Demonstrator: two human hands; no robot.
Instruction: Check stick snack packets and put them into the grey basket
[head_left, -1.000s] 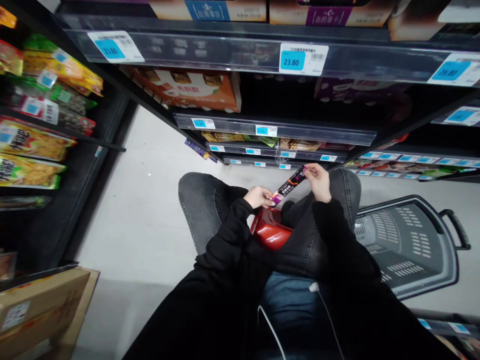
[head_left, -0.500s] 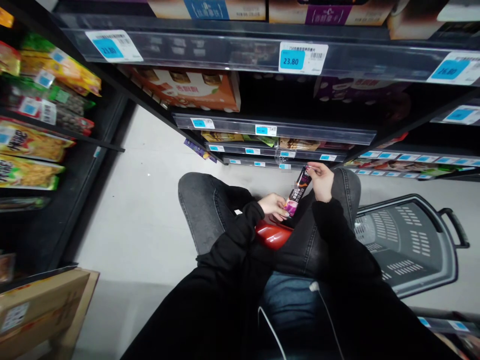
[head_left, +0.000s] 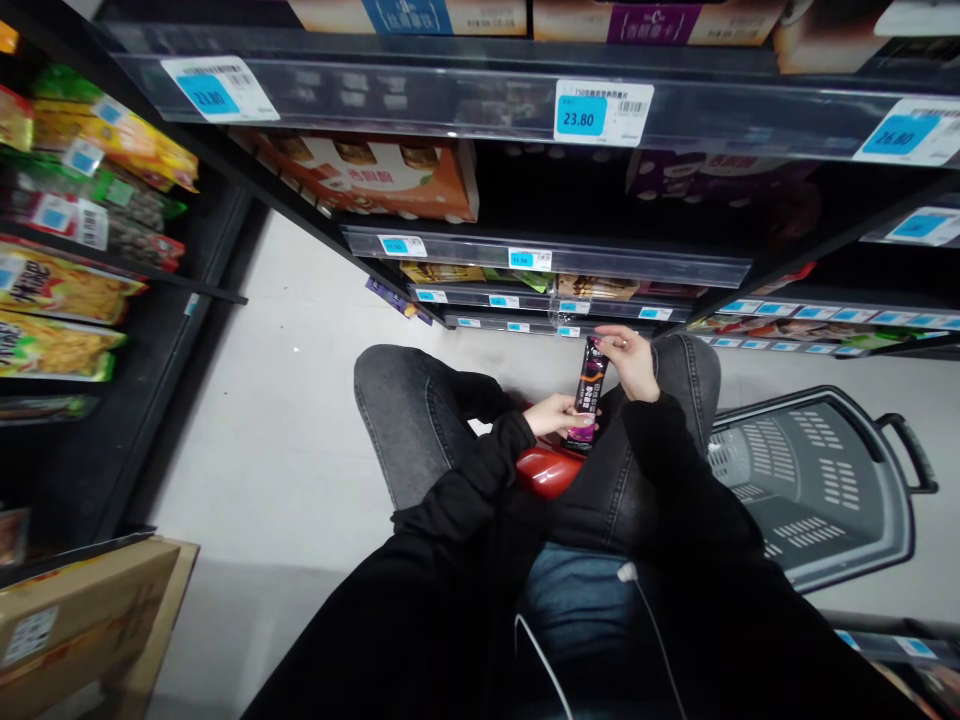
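I am crouched in a shop aisle with my knees in grey jeans in front of me. A slim dark stick packet with purple and orange print stands nearly upright between my hands. My right hand pinches its top end. My left hand holds its lower end from the left. Just below the hands, a shiny red object rests in my lap, partly hidden by my black sleeves.
A grey plastic shopping basket stands on the floor at my right. Dark shelves with price tags and boxed goods rise ahead. Snack bags fill the left shelving. A cardboard box sits at lower left.
The packet swung from a slant to nearly upright. My left hand slid rightward along it to the lower end, while my right hand kept its pinch on the top.
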